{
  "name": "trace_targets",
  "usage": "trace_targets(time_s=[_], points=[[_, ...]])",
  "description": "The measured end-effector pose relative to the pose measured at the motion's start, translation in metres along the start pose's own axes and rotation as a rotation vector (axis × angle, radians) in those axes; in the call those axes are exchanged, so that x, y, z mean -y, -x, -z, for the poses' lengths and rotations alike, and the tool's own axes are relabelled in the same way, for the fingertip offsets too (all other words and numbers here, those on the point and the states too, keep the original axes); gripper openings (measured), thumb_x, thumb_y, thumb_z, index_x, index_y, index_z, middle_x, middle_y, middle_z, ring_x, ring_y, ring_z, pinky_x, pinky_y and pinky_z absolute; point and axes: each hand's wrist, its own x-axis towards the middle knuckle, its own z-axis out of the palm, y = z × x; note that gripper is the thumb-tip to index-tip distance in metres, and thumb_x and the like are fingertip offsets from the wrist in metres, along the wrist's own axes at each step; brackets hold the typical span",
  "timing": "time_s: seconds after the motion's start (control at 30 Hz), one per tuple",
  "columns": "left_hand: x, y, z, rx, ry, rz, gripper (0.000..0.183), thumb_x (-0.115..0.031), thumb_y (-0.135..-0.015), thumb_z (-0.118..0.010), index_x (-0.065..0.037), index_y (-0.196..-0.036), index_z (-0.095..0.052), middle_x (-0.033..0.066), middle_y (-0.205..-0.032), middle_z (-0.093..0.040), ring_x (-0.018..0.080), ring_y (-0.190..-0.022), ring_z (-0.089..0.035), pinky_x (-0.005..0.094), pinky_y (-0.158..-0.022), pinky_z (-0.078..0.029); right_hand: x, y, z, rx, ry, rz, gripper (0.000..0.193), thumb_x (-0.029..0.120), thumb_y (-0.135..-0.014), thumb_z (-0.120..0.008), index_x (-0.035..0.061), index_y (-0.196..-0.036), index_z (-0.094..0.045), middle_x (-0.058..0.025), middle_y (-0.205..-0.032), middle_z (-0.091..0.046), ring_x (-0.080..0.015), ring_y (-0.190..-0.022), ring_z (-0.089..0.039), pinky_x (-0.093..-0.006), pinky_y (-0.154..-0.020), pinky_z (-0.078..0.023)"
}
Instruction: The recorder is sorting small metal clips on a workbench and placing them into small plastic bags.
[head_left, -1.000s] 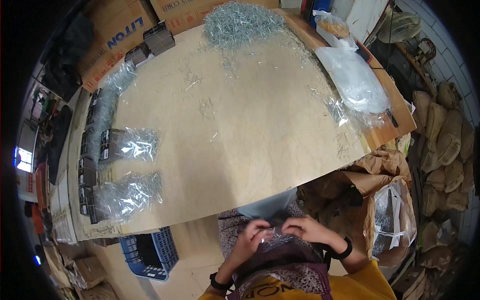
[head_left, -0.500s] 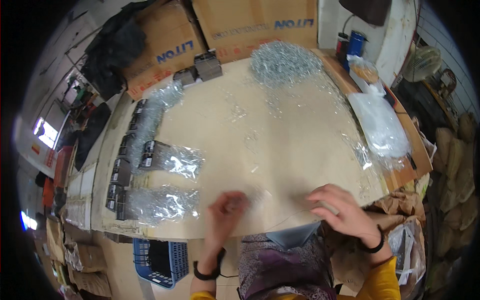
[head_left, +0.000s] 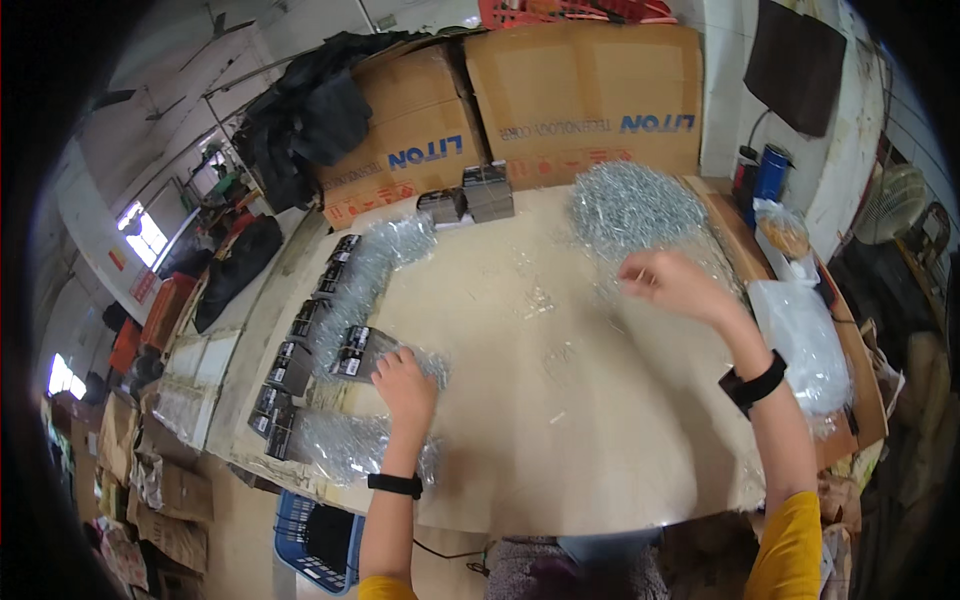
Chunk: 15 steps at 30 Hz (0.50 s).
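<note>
1. In the head view, the left hand [head_left: 404,390] is at the clear-wrapped bundle [head_left: 437,368] beside a dark banded stack [head_left: 355,352]. Its fingers are slightly spread and bent down; whether they grip or only touch, I cannot tell.
2. The right hand [head_left: 672,282] hangs at the near side of the heap of fine silvery wire pieces [head_left: 638,205], toward the table's [head_left: 600,430] far right. Its fingers are bent and close together; whether they pinch any wire, I cannot tell.
3. Pushing the left hand sideways could tip the banded stack or drag the wrapped bundle askew, since the two lie side by side.
4. A careless pull on that bundle could also disturb the lower wrapped bundle [head_left: 340,445], which lies just nearer the person.
5. The heap looks loose and tangled, so a brush from the right hand could spread pieces among the stray wires [head_left: 538,302] mid-table.
6. Thin ends may prick the bare fingers or pierce the clear wrapping if pressed hard.
7. Strays swept over the near edge could drop, perhaps into the blue basket [head_left: 287,548] below the table's left side.
</note>
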Motion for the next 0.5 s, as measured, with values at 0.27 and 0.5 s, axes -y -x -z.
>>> trace_targets(time_s=[0.27, 0.5], points=[[0.029, 0.007, 0.024, 0.01, 0.131, -0.002, 0.053, -0.03, -0.07, -0.08, -0.004, -0.11, -0.056, 0.013, -0.102, -0.055, 0.032, -0.099, -0.054, 0.0441, -0.082, -0.042, 0.047, -0.105, -0.206, 0.388, 0.066, 0.328, 0.078, 0.042, -0.079, -0.076, -0.0002, -0.136, -0.046, -0.0214, -0.125, -0.054, -0.0368, -0.12, -0.049, -0.0422, -0.103, -0.04], [0.084, -0.005, 0.02, 0.248, 0.158, 0.101, 0.032, -0.013, -0.085, -0.064, 0.0, -0.112, -0.055, 0.0204, -0.084, -0.065, 0.0377, -0.079, -0.064, 0.0467, -0.072, -0.049, 0.068, -0.16, -0.266, 0.502, 0.046, 0.399, 0.095, 0.046, -0.071, -0.08, 0.002, -0.142, -0.035, -0.0182, -0.127, -0.045, -0.0353, -0.116, -0.044, -0.0431, -0.098, -0.037]])
